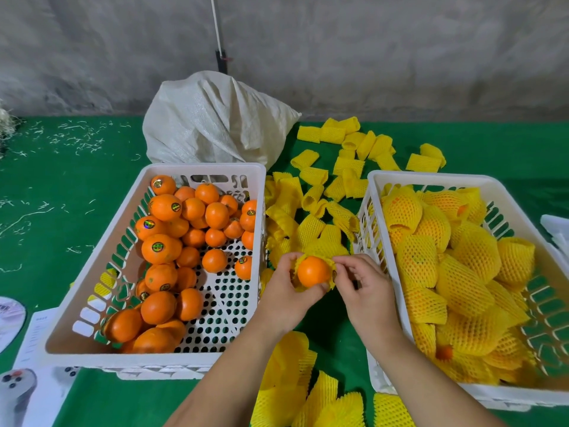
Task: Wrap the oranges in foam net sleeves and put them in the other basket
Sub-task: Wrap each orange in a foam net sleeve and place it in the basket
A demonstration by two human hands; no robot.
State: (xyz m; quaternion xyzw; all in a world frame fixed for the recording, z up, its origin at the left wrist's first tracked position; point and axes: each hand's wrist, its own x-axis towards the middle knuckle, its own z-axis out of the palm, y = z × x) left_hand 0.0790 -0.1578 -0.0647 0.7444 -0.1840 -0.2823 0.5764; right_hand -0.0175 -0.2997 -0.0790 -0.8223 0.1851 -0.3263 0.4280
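Note:
Between the two baskets I hold one orange (pixel 312 271) partly inside a yellow foam net sleeve (pixel 331 280). My left hand (pixel 289 288) grips the orange and the sleeve from the left and below. My right hand (pixel 366 282) pinches the sleeve's rim at the right. The white basket on the left (pixel 92 272) holds several bare oranges (pixel 166 251). The white basket on the right (pixel 374 186) is filled with several sleeved oranges (pixel 462 272).
Loose yellow sleeves (pixel 311 208) lie scattered on the green cloth between and behind the baskets, more near the front edge (pixel 295 392). A white woven sack (pixel 215 121) stands behind the left basket. Papers (pixel 34 349) lie at front left, a white object (pixel 557 229) at far right.

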